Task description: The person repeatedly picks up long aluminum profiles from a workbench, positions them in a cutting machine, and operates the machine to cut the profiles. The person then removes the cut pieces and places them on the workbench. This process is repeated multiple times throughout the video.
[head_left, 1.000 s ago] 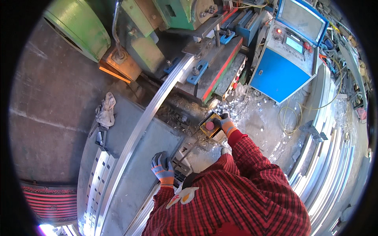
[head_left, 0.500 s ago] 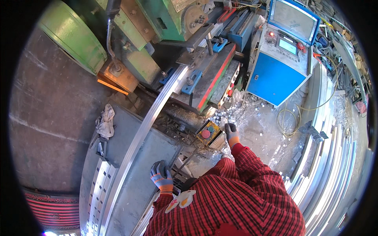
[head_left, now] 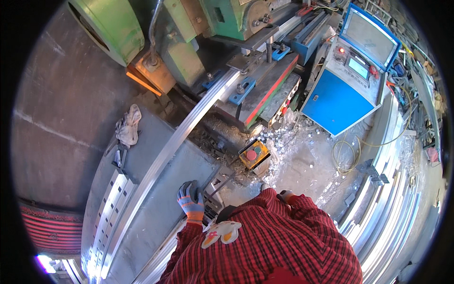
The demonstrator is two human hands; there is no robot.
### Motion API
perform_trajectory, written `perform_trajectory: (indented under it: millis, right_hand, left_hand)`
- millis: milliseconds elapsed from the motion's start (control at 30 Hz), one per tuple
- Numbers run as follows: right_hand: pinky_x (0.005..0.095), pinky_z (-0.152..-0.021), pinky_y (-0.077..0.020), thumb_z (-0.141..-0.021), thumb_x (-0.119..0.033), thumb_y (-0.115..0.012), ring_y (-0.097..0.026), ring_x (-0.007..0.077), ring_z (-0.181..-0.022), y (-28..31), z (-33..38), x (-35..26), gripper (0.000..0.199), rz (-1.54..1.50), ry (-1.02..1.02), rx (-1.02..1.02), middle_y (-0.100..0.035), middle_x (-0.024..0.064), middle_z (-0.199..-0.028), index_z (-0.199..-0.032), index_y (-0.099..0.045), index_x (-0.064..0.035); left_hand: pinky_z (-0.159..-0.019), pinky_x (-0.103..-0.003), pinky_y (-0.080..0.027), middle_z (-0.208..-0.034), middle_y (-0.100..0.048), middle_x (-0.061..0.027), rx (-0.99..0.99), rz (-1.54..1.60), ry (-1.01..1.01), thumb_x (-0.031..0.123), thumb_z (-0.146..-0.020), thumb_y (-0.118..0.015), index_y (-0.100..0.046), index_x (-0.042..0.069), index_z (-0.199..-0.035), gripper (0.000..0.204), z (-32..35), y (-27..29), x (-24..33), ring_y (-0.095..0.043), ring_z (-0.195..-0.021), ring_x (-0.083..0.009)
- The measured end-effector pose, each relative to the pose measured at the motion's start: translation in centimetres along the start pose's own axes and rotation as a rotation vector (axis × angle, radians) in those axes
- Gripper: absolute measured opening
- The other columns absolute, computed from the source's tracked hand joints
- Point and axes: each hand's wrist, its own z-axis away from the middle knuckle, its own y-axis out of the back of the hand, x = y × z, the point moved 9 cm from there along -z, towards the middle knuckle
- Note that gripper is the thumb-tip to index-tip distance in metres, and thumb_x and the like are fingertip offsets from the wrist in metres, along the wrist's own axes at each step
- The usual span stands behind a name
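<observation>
Two hands are at work, and both wear gloves. Closest of all is the red checked shirt (head_left: 279, 241) of the person, filling the bottom of the view. The left hand (head_left: 190, 201) has a blue and grey glove with an orange cuff. It rests flat on the grey metal table (head_left: 156, 222), with its fingers bent a little and close together, right beside a thin dark rod (head_left: 221, 183). I cannot tell if the fingers grip the rod. The right hand (head_left: 285, 194) is mostly hidden behind the shoulder, so I cannot tell how its fingers are.

One long silver metal strip (head_left: 165, 158) lies across the table, just left of the left hand, and runs up into the machine. One strip with square holes (head_left: 109, 208) lies at the table's left edge. One crumpled white rag (head_left: 127, 125) sits further up the table.

One yellow box with a red button and a green button (head_left: 254, 154) sits a bit past the hands. Many small shiny metal bits (head_left: 293, 142) lie on the floor near it.

Further off stands one big green machine (head_left: 189, 33). To its right stands one blue and white cabinet (head_left: 345, 90) with a small screen and a red light. Many long silver rails (head_left: 392, 208) lie stacked on the right.
</observation>
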Motion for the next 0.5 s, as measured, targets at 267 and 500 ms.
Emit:
perform_trajectory:
  millis: [267, 500]
  right_hand:
    - [0.0441, -0.088, -0.0526, -0.088, -0.051, -0.059, -0.069, 0.0345, -0.100, 3.4, -1.0, -4.0, 0.048, -0.044, 0.064, 0.142, -0.073, 0.0187, -0.104, -0.107, -0.074, -0.0096]
    - [0.0426, -0.090, -0.0521, -0.089, -0.048, -0.061, -0.069, 0.0339, -0.102, 3.4, 0.4, -5.5, 0.048, -0.077, 0.009, 0.055, -0.073, 0.0179, -0.106, -0.108, -0.073, -0.0059]
  left_hand:
    - [-0.103, -0.048, -0.038, -0.127, -0.059, -0.0089, 0.015, -0.017, 0.021, 0.019, -0.077, -0.072, -0.064, 0.017, -0.122, 0.045, -0.2, 0.1, 0.4, -0.052, -0.120, -0.0342]
    - [-0.104, -0.048, -0.037, -0.128, -0.058, -0.0098, 0.021, -0.012, 0.046, 0.020, -0.077, -0.072, -0.064, 0.016, -0.123, 0.047, 0.1, 0.9, 0.7, -0.051, -0.121, -0.0346]
